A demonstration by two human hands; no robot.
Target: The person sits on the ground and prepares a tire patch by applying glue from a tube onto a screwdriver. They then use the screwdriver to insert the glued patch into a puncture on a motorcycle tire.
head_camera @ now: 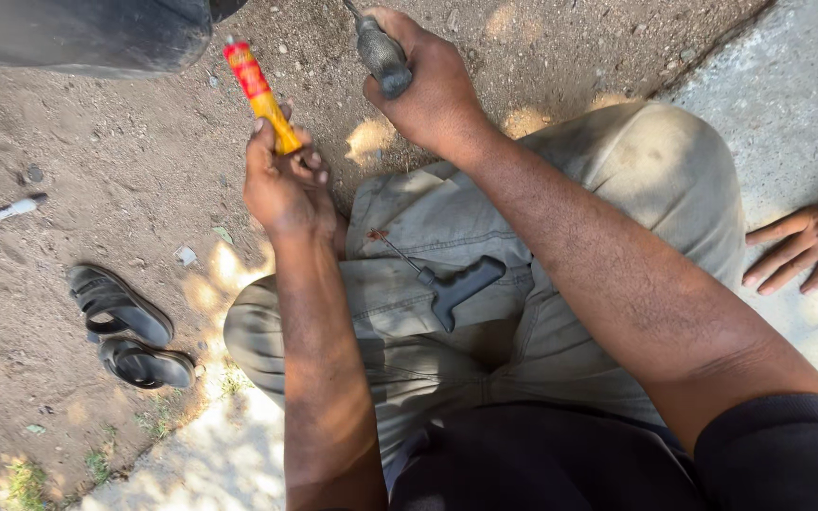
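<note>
While left hand [284,180] pinches red-yellow tube [259,95] at lower end, tube's long axis tilts up-left, cap end toward dark tyre [87,33]. Right hand [423,80] fisted around grey tool handle [382,59], shaft pointing up out of frame, just right of tube. Hands near, not touching. Spare T-handle tool [452,286] lies on lap, handle toward right forearm, nearer right arm. Another person's hand [802,248] flat on concrete, well apart.

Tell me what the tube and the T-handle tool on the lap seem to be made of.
Tube: probably soft metal or plastic, glossy red and yellow print; the left hand holds its lower end. T-handle tool: handle looks like matte black moulded plastic, while the thin straight shaft looks like metal.
</note>
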